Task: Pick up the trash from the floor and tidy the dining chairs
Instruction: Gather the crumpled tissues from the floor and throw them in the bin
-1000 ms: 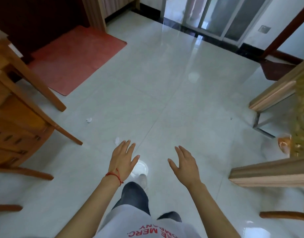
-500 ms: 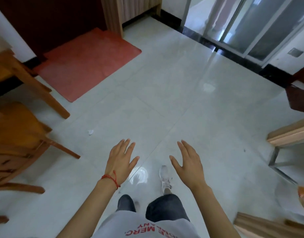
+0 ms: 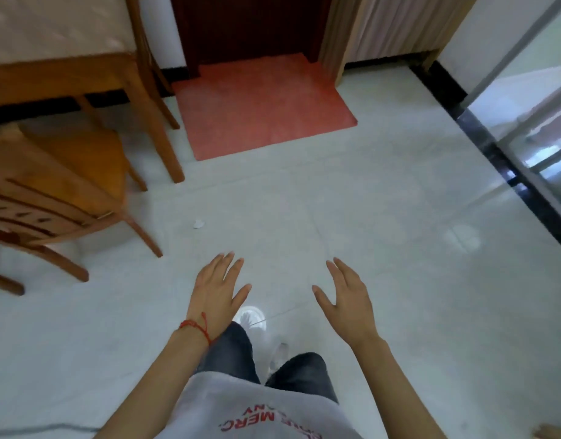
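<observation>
Head view, looking down at a pale, glossy tiled floor. Two hands are held out above it, palms down, fingers straight and slightly spread, holding nothing: the left hand, with one red string bracelet at its wrist, and the right hand. They are well apart from each other.

One small white crumpled scrap of trash lies on the floor ahead of the left hand and slightly to its left, apart from the fingertips and near the closest chair leg.

One wooden dining chair, orange-brown with a flat seat and a slatted back, stands left of the left hand, its legs splayed. Beyond it stands one wooden worktop with square legs, covered by a pale patterned cloth.

One rectangular red mat, matte in texture, lies far ahead of both hands before a dark doorway. A black floor strip and a metal-framed glass door run along the far right of the right hand.

One white shoe shows below, between the two hands.
</observation>
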`<state>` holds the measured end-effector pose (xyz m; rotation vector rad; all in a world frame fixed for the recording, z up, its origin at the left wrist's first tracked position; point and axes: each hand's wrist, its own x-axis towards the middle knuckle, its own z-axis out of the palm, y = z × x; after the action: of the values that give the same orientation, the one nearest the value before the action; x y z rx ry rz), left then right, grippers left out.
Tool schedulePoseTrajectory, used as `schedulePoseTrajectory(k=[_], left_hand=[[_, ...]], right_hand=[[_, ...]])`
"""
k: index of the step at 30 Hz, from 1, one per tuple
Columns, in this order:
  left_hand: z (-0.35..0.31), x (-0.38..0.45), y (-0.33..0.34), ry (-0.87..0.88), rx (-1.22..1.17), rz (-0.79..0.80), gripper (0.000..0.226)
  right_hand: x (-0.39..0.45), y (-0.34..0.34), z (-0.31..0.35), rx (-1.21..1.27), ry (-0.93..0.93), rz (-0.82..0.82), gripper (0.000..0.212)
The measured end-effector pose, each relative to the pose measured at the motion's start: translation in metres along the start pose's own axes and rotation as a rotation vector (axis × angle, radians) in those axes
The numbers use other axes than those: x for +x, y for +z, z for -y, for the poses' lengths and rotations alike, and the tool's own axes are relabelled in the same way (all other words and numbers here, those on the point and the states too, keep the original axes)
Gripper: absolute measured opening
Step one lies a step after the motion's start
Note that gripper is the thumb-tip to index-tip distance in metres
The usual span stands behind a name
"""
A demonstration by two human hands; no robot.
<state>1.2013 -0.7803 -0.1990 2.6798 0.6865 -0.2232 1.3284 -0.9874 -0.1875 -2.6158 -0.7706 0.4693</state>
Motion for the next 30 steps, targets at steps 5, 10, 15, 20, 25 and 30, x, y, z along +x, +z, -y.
schedulePoseTrajectory(k=[5, 10, 15, 20, 25, 30], left_hand=[[0.019, 0.02, -0.009, -0.152, -0.035, -0.055, 0.069], [0.057, 0.057, -0.021, -0.278, -0.088, -0.115, 0.072], [0.09, 0.095, -0.037, -0.395, -0.147, -0.168, 0.076], [0.114, 0.116, -0.048, -0.455, -0.168, -0.184, 0.076], [0.134, 0.118, -0.053, -0.593, -0.215, -0.221, 0.075], [0.142, 0.123, -0.045, -0.741, -0.28, -0.239, 0.076]], right_hand=[[0.062, 0.001, 0.016, 0.01, -0.116, 0.086, 0.057], [0.128, 0.011, 0.052, -0.024, -0.237, 0.149, 0.058], [0.189, 0.01, 0.082, -0.081, -0.364, 0.205, 0.059], [0.241, 0.013, 0.106, -0.116, -0.39, 0.246, 0.059], [0.278, 0.026, 0.135, -0.148, -0.461, 0.333, 0.058], [0.321, 0.041, 0.164, -0.179, -0.583, 0.439, 0.058]])
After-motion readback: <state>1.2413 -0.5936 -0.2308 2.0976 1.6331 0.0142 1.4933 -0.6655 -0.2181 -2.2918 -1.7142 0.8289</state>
